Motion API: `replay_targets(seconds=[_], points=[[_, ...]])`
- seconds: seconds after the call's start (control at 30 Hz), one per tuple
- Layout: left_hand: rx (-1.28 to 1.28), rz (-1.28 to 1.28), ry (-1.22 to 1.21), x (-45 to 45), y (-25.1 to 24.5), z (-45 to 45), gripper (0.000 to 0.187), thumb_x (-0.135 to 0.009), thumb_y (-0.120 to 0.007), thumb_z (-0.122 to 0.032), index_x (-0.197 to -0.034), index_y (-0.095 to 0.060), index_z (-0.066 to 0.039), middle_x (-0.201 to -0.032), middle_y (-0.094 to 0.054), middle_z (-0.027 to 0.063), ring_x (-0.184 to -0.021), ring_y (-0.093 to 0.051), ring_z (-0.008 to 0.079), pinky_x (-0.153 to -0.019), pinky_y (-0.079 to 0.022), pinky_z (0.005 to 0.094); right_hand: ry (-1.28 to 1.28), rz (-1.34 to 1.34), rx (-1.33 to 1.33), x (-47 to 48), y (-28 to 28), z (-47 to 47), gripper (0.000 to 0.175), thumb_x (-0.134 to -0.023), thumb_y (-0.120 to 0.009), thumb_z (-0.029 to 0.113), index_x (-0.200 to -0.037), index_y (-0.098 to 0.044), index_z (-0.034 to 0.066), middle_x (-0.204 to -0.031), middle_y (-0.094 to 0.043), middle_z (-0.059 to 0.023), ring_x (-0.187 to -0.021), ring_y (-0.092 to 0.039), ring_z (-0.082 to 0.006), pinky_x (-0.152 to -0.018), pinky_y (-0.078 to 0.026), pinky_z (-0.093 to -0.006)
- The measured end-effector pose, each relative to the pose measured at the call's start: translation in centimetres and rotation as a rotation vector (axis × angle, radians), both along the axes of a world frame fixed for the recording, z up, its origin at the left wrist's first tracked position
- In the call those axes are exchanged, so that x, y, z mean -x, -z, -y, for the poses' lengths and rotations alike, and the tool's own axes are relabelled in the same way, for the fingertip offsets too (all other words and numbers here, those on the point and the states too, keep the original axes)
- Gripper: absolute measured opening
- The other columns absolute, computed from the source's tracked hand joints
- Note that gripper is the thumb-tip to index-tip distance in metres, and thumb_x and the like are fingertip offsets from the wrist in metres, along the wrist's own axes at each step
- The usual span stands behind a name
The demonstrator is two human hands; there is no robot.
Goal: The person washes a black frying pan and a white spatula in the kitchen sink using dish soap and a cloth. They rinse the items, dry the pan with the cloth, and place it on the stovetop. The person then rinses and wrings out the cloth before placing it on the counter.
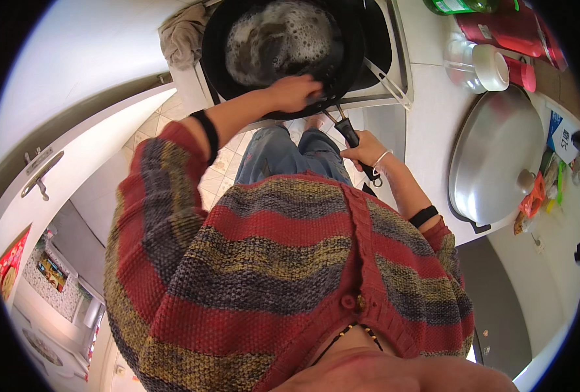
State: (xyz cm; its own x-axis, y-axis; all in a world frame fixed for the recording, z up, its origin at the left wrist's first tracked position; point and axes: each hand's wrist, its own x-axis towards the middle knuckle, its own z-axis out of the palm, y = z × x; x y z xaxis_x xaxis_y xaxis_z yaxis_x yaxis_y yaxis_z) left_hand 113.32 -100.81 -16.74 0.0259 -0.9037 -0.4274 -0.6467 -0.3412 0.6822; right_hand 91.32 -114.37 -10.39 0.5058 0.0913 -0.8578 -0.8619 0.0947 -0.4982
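A large black wok (353, 49) with foamy, soapy water (280, 39) in it rests over a white-rimmed sink or basin at the top of the view. My right hand (368, 149) is closed around the wok's black handle (347, 131), on the side nearest my body. Over the near inner wall of the wok is my left hand (297, 93), its fingers curled down and blurred. Something dark is at its fingertips, but whether it is held cannot be told.
A grey cloth (184, 39) lies left of the wok. A pale slotted strip (388, 83) crosses the rim at right. The right counter holds a clear jar (459, 63), a green bottle (449, 5) and a large lidded metal pan (498, 157). A door (74, 142) stands at left.
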Motion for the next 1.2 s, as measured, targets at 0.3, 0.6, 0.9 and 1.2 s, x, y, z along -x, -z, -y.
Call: replay_targets(seconds=[0.3,0.6,0.9,1.2], points=[[0.413,0.009,-0.926,-3.8,4.1,15.6,0.018,-0.069,-0.055,-0.012,-0.087,-0.057,-0.008,-0.09,-0.061,0.0183,-0.087,-0.059,0.0383,-0.073,-0.047,0.0466,-0.096,-0.066,0.264,-0.6,-0.8,-0.8,0.013,-0.07,-0.061,0.005,-0.077,-0.055,-0.0041,-0.052,-0.055,-0.0097,-0.039,-0.054,-0.0174,-0.039,-0.044,-0.0305],[0.069,-0.236,0.061,0.1,-0.3,-1.1,0.007,-0.074,-0.052,-0.012,-0.08,-0.048,-0.009,-0.083,-0.052,0.0138,-0.083,-0.053,0.0347,-0.071,-0.042,0.0435,-0.082,-0.052,0.328,-0.6,-1.0,-1.2,0.016,-0.071,-0.062,0.007,-0.071,-0.049,-0.0022,-0.049,-0.051,-0.0076,-0.037,-0.052,-0.017,-0.035,-0.041,-0.0311],[0.328,-0.134,0.32,-3.5,1.1,0.0,0.011,-0.072,-0.056,-0.004,-0.082,-0.055,-0.009,-0.093,-0.051,0.0111,-0.094,-0.051,0.0326,-0.079,-0.043,0.0412,-0.097,-0.074,0.237,-1.0,-1.2,-0.6,0.016,-0.07,-0.064,0.009,-0.075,-0.055,-0.0033,-0.053,-0.054,-0.0077,-0.038,-0.053,-0.0169,-0.038,-0.044,-0.0298],[0.875,0.722,0.426,-14.2,1.8,12.1,0.018,-0.072,-0.053,-0.016,-0.09,-0.055,-0.017,-0.096,-0.052,0.0029,-0.095,-0.052,0.021,-0.085,-0.041,0.0376,-0.148,-0.063,0.38,-1.2,-2.0,-0.8,0.017,-0.069,-0.061,0.01,-0.078,-0.057,-0.0033,-0.055,-0.059,-0.0131,-0.042,-0.059,-0.0206,-0.046,-0.049,-0.032]])
